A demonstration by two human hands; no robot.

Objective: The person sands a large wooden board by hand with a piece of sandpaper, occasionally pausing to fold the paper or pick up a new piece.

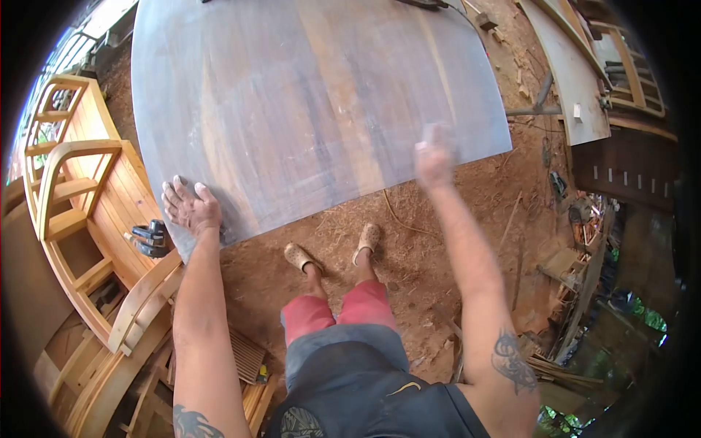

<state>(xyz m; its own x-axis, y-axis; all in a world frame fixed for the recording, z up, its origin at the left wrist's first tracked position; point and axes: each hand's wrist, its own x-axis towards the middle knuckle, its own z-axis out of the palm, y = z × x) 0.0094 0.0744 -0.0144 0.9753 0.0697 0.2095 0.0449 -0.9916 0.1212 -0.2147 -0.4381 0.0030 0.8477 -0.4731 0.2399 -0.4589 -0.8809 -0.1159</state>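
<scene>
A wide wooden board (pixel 292 95) with a pale, dusty film and brown streaks fills the upper middle of the view. My left hand (pixel 191 207) lies on its near left corner, fingers spread and fingertips whitened with dust. Over the board's near right part is my right hand (pixel 435 162), smeared by motion. A whitish blur shows at its fingers; whether it holds something, I cannot make out.
At left stands a slatted wooden frame (pixel 117 197) with curved rails, bearing a black power tool (pixel 150 238). A dark tool (pixel 423 4) sits at the board's far edge. A cord (pixel 398 215) crosses the dirt floor (pixel 453 241). Scrap wood (pixel 566 266) lies at right.
</scene>
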